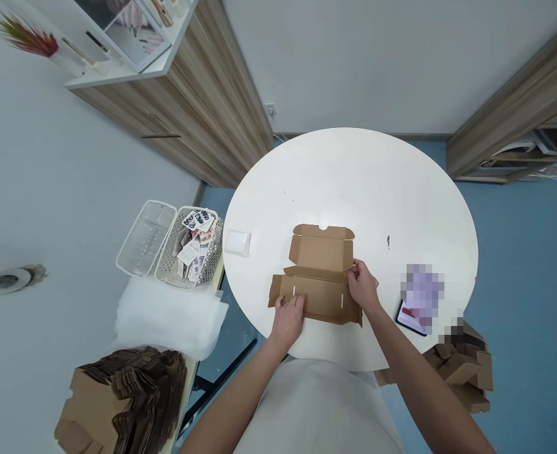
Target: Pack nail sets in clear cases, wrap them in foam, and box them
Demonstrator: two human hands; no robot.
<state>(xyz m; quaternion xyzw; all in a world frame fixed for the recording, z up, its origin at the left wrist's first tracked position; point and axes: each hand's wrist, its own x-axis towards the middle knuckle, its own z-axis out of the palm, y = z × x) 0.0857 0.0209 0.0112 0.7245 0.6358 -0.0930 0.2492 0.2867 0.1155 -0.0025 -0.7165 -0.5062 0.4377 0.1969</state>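
Note:
An unfolded brown cardboard box (323, 252) lies on the round white table (354, 183), its lid panel at the far side and its base panel nearer me. Two white slots show in the base. My left hand (288, 320) rests on the near left edge of the base, fingers curled over the cardboard. My right hand (363, 287) pinches the side flap at the right, near the fold between lid and base.
Left of the table are a white basket (165, 277) of printed cards, white foam sheets (169, 315) and stacked flat boxes (150, 391). A small white packet (237, 243) and a phone (411, 318) lie on the table. More cardboard (467, 372) stands lower right.

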